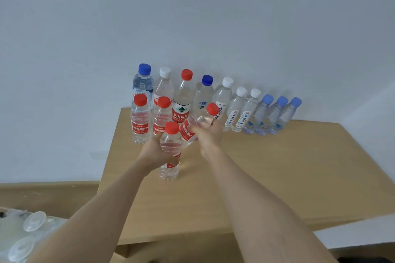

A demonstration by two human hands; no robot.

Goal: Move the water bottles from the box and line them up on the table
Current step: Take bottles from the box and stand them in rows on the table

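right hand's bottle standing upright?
No: the right hand grips its red-capped bottle at a clear tilt, with the cap leaning to the right.

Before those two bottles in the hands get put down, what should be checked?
1. Left hand grip on the upright bottle: ok, fingers wrapped round it.
2. Right hand grip on the tilted bottle: ok.
3. Tilted bottle straight enough to stand: not ok, it leans.
4. Bare table to the right of the two standing red-capped bottles: ok.
5. Upright bottle's base touching the table: cannot tell.
6. Back row by the wall standing: ok.
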